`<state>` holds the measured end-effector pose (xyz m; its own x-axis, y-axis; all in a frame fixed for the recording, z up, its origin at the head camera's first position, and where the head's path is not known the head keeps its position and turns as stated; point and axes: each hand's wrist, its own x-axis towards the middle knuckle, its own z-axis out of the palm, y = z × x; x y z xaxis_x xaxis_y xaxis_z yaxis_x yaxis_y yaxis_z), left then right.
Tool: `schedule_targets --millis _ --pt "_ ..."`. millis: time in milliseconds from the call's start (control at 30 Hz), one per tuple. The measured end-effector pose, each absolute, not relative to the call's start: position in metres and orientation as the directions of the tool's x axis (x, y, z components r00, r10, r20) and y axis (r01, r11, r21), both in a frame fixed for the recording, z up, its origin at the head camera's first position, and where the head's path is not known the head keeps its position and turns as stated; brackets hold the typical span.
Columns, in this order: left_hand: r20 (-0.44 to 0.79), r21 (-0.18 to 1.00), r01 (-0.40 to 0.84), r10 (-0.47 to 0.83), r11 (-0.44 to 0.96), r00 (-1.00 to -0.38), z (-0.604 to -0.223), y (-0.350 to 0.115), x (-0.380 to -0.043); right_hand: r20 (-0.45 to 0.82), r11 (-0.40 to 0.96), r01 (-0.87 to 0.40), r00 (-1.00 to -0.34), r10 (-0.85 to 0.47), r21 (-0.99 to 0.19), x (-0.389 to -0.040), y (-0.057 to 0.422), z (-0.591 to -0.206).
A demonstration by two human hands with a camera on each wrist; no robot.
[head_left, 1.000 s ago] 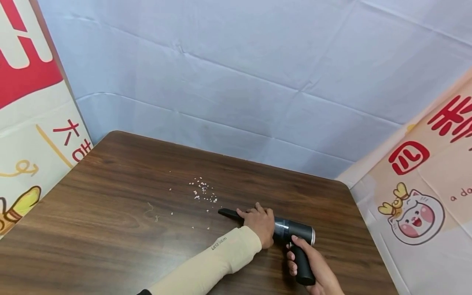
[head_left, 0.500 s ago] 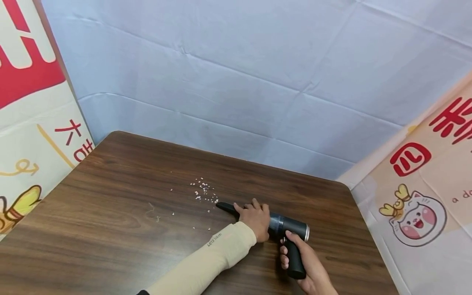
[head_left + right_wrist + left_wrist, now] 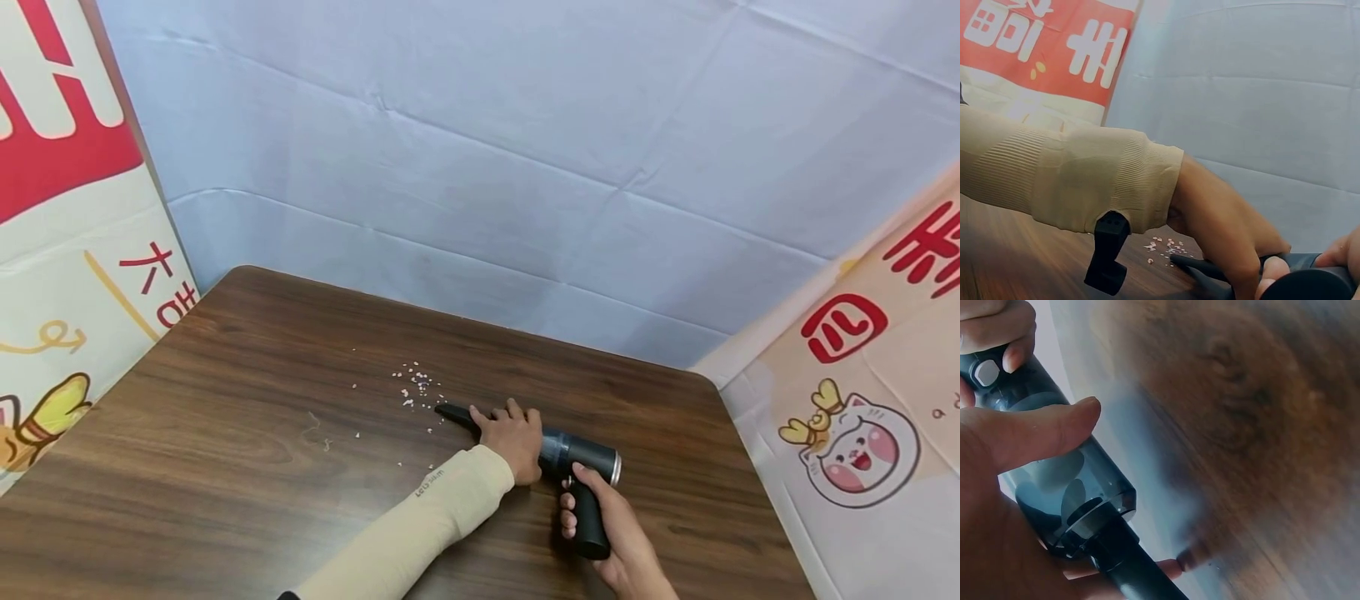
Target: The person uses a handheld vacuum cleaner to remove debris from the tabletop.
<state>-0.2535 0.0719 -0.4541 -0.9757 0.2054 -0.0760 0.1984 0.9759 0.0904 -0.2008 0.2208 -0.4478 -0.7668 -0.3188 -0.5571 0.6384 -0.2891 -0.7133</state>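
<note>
A black handheld vacuum cleaner point(image 3: 594, 458) with a narrow nozzle point(image 3: 454, 414) lies low over the brown table in the head view. My left hand point(image 3: 513, 442) grips its front body from above, and in the left wrist view the thumb point(image 3: 1054, 434) lies across the see-through dust cup point(image 3: 1054, 475). My right hand point(image 3: 615, 521) holds the pistol handle point(image 3: 588, 521), fingers curled round it. Small white scraps point(image 3: 416, 385) are scattered just beyond the nozzle's tip, which sits at their right edge. In the right wrist view the nozzle point(image 3: 1200, 265) points at the scraps point(image 3: 1169, 245).
The wooden table point(image 3: 225, 400) has a rounded far edge against a pale blue cloth wall point(image 3: 465, 167). Thin thread-like strands point(image 3: 318, 429) lie left of the scraps. Printed banners point(image 3: 855, 442) stand at both sides. A beige sleeve point(image 3: 420, 525) covers the left forearm.
Both hands have moved the vacuum left and slightly away, bringing its nozzle tip to the scraps. A few scraps at their right edge no longer show.
</note>
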Motion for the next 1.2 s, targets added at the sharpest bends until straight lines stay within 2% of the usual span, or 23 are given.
schedule_targets --millis 667,1200 --pt "-0.054 0.148 0.224 0.234 0.963 -0.971 -0.459 0.062 -0.263 -0.547 -0.324 0.597 -0.802 -0.238 -0.734 -0.200 0.203 -0.449" --pt "-0.031 0.168 0.241 0.250 0.956 -0.968 -0.452 0.071 -0.255 -0.561 -0.251 0.612 -0.789 -0.249 -0.750 -0.197 0.219 -0.437"
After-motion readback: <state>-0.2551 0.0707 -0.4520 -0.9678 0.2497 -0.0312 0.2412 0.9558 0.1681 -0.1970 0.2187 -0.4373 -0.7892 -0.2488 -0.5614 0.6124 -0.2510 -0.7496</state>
